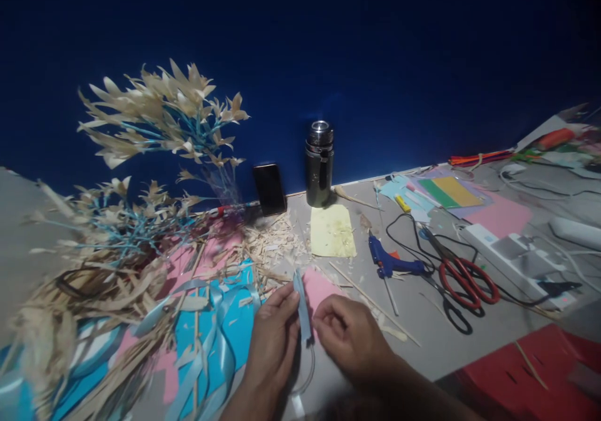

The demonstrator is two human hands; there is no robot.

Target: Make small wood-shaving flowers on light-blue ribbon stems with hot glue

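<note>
Left fingers (290, 304) are pinching a blue strip (305, 322) at lower centre, seemingly steadying it. Right fingers (332, 307) are hovering curled nearby, hold unclear.

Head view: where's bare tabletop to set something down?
Bare: tabletop between the scissors and the red object at lower right. Smaller patch: nearer than the glue gun, left of the scissors. Crowded: left side, with husks and blue sheets; right, around the power strip.
</note>
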